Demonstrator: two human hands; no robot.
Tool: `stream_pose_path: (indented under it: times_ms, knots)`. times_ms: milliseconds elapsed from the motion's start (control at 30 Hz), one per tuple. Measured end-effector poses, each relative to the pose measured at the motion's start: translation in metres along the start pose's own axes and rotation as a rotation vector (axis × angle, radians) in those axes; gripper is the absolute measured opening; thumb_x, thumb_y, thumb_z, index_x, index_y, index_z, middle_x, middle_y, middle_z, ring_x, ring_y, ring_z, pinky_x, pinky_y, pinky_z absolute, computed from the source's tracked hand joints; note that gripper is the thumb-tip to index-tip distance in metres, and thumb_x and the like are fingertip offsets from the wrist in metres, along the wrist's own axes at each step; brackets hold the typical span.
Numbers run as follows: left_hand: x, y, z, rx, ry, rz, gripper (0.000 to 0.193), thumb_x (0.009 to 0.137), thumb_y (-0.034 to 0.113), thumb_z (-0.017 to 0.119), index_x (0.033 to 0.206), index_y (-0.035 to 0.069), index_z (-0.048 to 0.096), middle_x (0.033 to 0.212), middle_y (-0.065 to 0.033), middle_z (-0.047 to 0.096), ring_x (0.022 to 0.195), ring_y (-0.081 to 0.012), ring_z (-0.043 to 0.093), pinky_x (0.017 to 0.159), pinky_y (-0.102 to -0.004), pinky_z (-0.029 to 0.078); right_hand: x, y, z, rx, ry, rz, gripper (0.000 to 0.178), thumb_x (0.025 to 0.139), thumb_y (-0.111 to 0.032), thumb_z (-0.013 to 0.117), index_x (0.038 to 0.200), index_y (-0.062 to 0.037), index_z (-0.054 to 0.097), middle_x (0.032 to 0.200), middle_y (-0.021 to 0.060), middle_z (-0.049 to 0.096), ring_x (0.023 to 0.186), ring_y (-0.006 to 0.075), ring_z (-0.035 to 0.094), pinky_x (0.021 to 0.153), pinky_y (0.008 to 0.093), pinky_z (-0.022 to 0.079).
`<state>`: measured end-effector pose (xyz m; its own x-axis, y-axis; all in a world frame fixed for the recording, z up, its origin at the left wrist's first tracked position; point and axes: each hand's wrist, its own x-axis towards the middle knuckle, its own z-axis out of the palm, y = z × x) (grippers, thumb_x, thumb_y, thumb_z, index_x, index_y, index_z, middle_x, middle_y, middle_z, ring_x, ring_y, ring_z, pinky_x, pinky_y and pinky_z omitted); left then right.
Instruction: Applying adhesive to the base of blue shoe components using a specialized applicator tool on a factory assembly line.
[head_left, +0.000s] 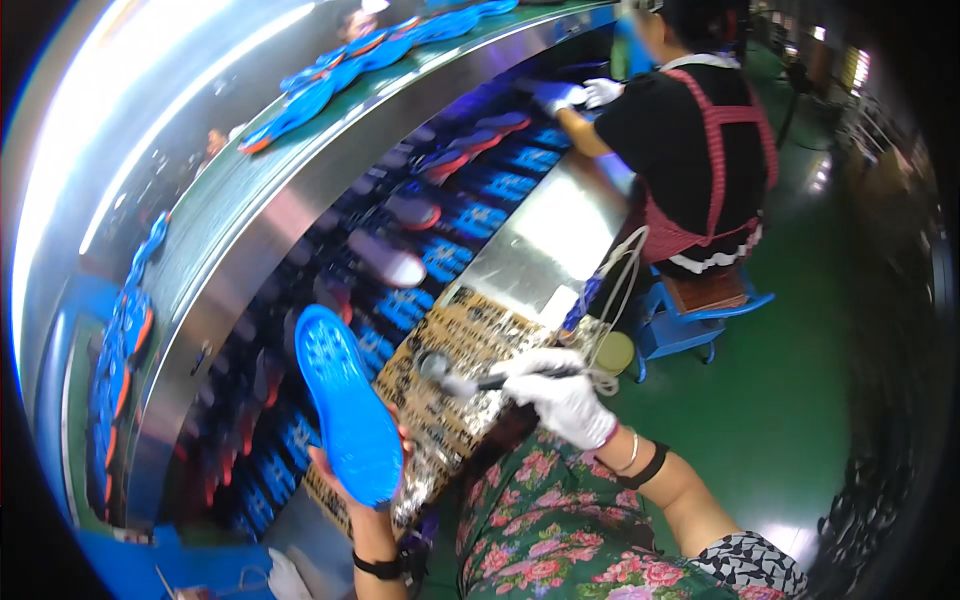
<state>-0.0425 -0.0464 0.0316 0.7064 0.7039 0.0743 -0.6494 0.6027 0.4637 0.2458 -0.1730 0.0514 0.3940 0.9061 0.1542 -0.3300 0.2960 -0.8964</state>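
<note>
My left hand, bare, holds a blue shoe sole from beneath, its fingers wrapped round the heel end. The sole stands tilted up, its inner face with small dimples showing. My right hand, in a white glove, grips a dark-handled brush that points left. The pale brush end is blurred, close to a small round grey thing I cannot make out clearly. Sole and brush are apart. Below both lies a stained work surface covered with dark and shiny marks.
Shoe parts line a blue-patterned conveyor beyond the work surface. Blue soles rest on a raised green belt. At the right, a person with white gloves sits on a blue stool near a loose pale hose.
</note>
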Motion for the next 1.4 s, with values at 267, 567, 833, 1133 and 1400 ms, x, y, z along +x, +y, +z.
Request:
stream_pose_path:
  times_ms: [267, 567, 833, 1133, 1400]
  knots:
    - [0.024, 0.107, 0.106, 0.243, -0.555, 0.131, 0.123, 0.072, 0.069, 0.078, 0.16, 0.011, 0.014, 0.155, -0.0286, 0.029, 0.107, -0.0364, 0.057, 0.076, -0.0388, 0.057, 0.006, 0.036, -0.007, 0.313, 0.1, 0.13, 0.018, 0.085, 0.005, 0.067, 0.102, 0.0049, 0.072, 0.089, 0.0083, 0.073, 0.071, 0.0094, 0.06, 0.065, 0.0208, 0.047]
    - [0.127, 0.246, 0.135, -0.433, -0.174, 0.312, 0.102, 0.094, 0.064, 0.049, 0.155, -0.007, 0.008, 0.16, -0.0297, 0.012, 0.149, -0.0446, 0.017, 0.117, -0.057, 0.034, 0.002, 0.063, 0.015, 0.331, 0.1, 0.223, 0.017, 0.084, 0.009, 0.067, 0.1, 0.0046, 0.073, 0.098, 0.0114, 0.074, 0.086, 0.0154, 0.069, 0.078, 0.0245, 0.054]
    - [0.102, 0.214, 0.124, 0.626, 0.218, 0.997, 0.076, 0.095, 0.022, 0.064, 0.154, -0.005, 0.023, 0.136, -0.0274, 0.045, 0.119, -0.0404, 0.056, 0.105, -0.047, 0.05, 0.001, 0.073, 0.007, 0.321, 0.136, 0.238, 0.019, 0.082, 0.01, 0.069, 0.099, 0.0035, 0.073, 0.093, 0.0092, 0.074, 0.076, 0.0119, 0.066, 0.067, 0.0217, 0.051]
    - [0.149, 0.302, 0.105, 2.198, 0.845, 1.245, 0.119, 0.074, 0.025, 0.085, 0.162, 0.012, 0.005, 0.146, -0.0391, 0.032, 0.135, -0.0508, 0.037, 0.112, -0.0512, 0.035, 0.013, 0.08, 0.027, 0.415, 0.102, 0.265, 0.017, 0.083, 0.007, 0.072, 0.099, 0.0033, 0.073, 0.09, 0.0095, 0.074, 0.076, 0.0134, 0.069, 0.068, 0.0226, 0.054]
    - [0.295, 0.178, 0.15, 2.47, 0.235, 1.069, 0.092, 0.085, 0.038, 0.073, 0.157, 0.005, 0.027, 0.156, -0.0255, 0.035, 0.143, -0.0436, 0.034, 0.118, -0.0486, 0.028, 0.032, 0.083, -0.001, 0.368, 0.13, 0.267, 0.015, 0.084, 0.003, 0.073, 0.098, 0.0018, 0.075, 0.089, 0.0068, 0.075, 0.07, 0.0096, 0.065, 0.063, 0.0207, 0.049]
